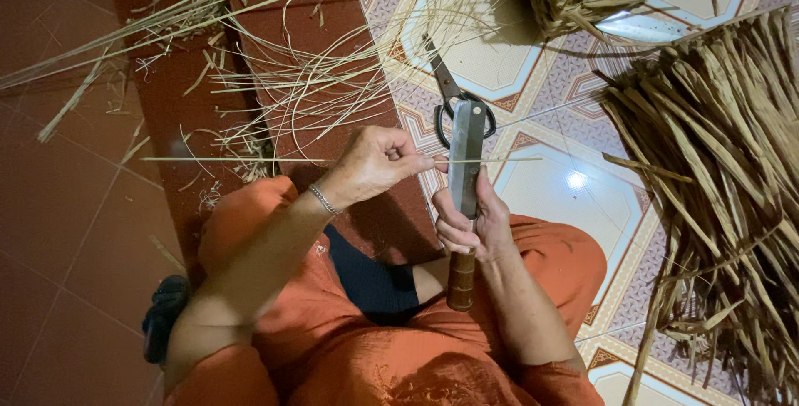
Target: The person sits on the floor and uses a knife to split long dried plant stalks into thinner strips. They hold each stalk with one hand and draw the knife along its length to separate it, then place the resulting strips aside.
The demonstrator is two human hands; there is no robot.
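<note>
Pinching a thin, pale, straw-like strip (250, 159) in my left hand (374, 165), I press it against the broad knife (464, 165) gripped in my right hand (470, 223).

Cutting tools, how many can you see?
2: a knife held upright in the right hand, and scissors lying on the tiled floor just behind it. Straw may hide more.

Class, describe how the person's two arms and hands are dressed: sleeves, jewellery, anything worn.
Both forearms are bare. The left hand has a thin silver bracelet at the wrist. The right hand wears nothing visible. No gloves; orange clothing sits below the arms.
</note>
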